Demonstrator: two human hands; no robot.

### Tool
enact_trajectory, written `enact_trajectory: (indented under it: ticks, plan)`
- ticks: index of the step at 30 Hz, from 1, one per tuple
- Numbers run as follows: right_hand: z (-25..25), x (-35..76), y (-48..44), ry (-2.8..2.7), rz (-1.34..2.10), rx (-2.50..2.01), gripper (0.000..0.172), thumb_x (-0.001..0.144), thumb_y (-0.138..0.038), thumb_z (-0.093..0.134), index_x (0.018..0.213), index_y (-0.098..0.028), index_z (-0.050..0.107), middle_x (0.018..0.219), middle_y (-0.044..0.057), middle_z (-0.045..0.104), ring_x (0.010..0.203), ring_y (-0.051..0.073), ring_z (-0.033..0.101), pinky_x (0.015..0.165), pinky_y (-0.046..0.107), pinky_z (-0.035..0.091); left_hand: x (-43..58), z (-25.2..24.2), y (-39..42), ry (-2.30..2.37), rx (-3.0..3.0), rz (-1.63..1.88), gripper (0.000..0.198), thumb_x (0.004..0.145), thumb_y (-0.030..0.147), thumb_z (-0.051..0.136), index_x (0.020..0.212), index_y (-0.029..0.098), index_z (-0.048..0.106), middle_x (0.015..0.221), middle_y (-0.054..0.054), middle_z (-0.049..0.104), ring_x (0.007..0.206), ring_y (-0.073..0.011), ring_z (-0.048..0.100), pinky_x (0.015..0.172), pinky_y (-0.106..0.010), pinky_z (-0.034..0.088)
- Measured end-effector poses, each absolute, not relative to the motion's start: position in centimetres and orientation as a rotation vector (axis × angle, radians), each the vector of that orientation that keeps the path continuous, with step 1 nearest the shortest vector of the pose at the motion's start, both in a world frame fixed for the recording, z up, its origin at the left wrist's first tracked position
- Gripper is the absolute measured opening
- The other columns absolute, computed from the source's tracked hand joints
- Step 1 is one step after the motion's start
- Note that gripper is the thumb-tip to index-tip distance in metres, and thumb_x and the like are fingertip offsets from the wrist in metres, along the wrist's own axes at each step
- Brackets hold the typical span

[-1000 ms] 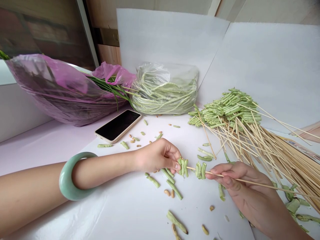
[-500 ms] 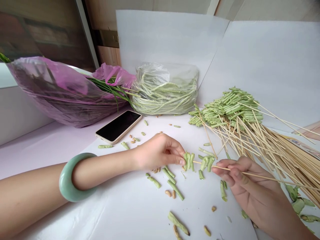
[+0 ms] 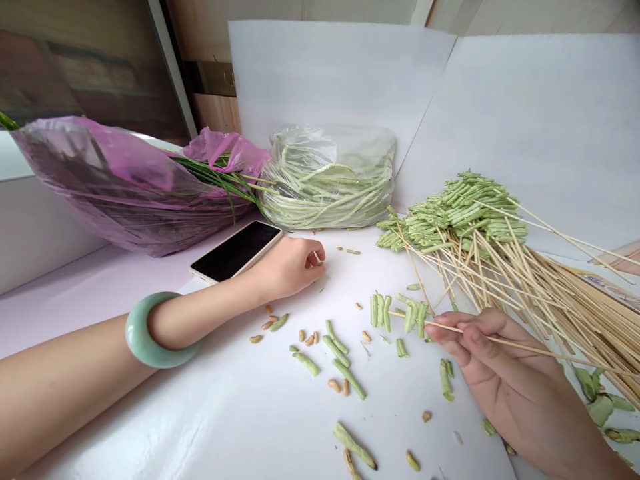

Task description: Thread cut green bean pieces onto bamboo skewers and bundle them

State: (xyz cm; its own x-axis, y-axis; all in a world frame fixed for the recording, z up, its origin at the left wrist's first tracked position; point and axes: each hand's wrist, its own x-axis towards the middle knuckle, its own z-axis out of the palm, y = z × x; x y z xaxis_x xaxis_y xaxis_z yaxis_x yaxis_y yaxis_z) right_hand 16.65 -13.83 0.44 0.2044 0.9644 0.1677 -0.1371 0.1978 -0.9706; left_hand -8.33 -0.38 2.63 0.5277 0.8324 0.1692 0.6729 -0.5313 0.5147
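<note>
Your right hand (image 3: 493,363) is grasping a bamboo skewer (image 3: 525,348) between the fingers, and green bean pieces (image 3: 415,317) are sitting on it near the tip. Your left hand (image 3: 293,268) is released, loosely curled with nothing in it, just beside the smartphone (image 3: 235,250). Many loaded skewers (image 3: 460,220) lie in a heap at right. Not threaded yet are the loose bean pieces (image 3: 349,379) on the white paper (image 3: 400,427) and the bagged long beans (image 3: 327,183)

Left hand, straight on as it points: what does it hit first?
The left hand would likely meet a small tan seed first, then a green bean piece; depth is hard to judge from this view.
</note>
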Motion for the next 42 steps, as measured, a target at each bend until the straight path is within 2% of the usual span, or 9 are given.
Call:
enact_trajectory:
  ticks: [5,8,12,17,22,29,36,42]
  plan:
    - [0.7,16.5,-14.0,-1.065,0.994,-1.048,0.015,0.070,-0.031,0.080,0.065,-0.024,0.068,0.080,0.002,0.073,0.078,0.018,0.071,0.076,0.024,0.058,-8.3,2.5,-0.8,1.240,2.554,0.411,0.024,0.078,0.023,0.053,0.091,0.014,0.071,0.086,-0.010,0.070,0.075,-0.0218,0.062,0.066,-0.029,0.044]
    - [0.8,16.4,-14.1,-1.076,0.977,-1.046,0.015,0.069,-0.031,0.081,0.065,-0.024,0.069,0.079,0.002,0.073,0.076,0.018,0.071,0.074,0.024,0.058,-8.1,2.7,-1.0,1.217,2.532,0.441,0.028,0.077,0.017,0.051,0.096,0.014,0.071,0.089,-0.010,0.071,0.078,-0.0211,0.063,0.071,-0.029,0.045]
    - [0.8,16.4,-14.1,-1.075,0.987,-1.050,0.015,0.069,-0.031,0.081,0.064,-0.023,0.068,0.080,0.003,0.073,0.075,0.018,0.071,0.074,0.025,0.059,-7.5,3.0,-1.7,1.111,2.286,0.587,0.026,0.080,0.019,0.052,0.098,0.013,0.069,0.095,-0.009,0.070,0.082,-0.0186,0.061,0.075,-0.027,0.044]
    - [0.7,16.6,-13.9,-1.078,1.043,-1.047,0.015,0.072,-0.030,0.078,0.065,-0.023,0.067,0.084,0.005,0.073,0.078,0.018,0.071,0.075,0.024,0.058,-6.5,2.9,-3.3,0.785,1.636,0.600,0.010,0.081,0.019,0.055,0.082,0.013,0.064,0.078,-0.002,0.063,0.072,-0.0113,0.056,0.072,-0.023,0.042]
    - [0.4,16.7,-14.1,-1.071,0.991,-1.083,0.015,0.071,-0.032,0.078,0.064,-0.023,0.067,0.079,0.004,0.072,0.077,0.019,0.071,0.073,0.026,0.059,-6.0,2.6,-4.2,0.699,1.393,0.569,0.003,0.078,0.010,0.058,0.077,0.012,0.060,0.076,-0.002,0.062,0.072,-0.0105,0.055,0.072,-0.023,0.042]
    - [0.3,17.0,-14.3,-1.096,0.997,-1.112,0.014,0.077,-0.030,0.073,0.067,-0.022,0.067,0.082,0.004,0.072,0.081,0.017,0.070,0.079,0.022,0.056,-5.7,2.4,-4.4,0.664,1.245,0.518,0.008,0.081,0.005,0.055,0.076,0.011,0.058,0.067,-0.001,0.062,0.064,-0.0081,0.058,0.066,-0.020,0.047]
    - [0.2,17.1,-14.3,-1.062,0.956,-1.194,0.016,0.071,-0.034,0.077,0.066,-0.022,0.068,0.078,0.006,0.070,0.078,0.020,0.070,0.073,0.024,0.059,-5.6,2.2,-4.4,0.645,1.092,0.530,0.008,0.080,0.009,0.061,0.074,0.011,0.057,0.069,-0.002,0.064,0.066,-0.0093,0.065,0.067,-0.020,0.052]
    - [0.2,17.1,-14.3,-1.054,0.981,-1.184,0.017,0.072,-0.034,0.077,0.065,-0.022,0.067,0.080,0.006,0.071,0.078,0.020,0.070,0.073,0.025,0.059,-5.6,2.5,-4.3,0.640,0.995,0.522,0.011,0.082,0.006,0.051,0.074,0.012,0.056,0.072,-0.005,0.066,0.065,-0.0107,0.065,0.065,-0.020,0.053]
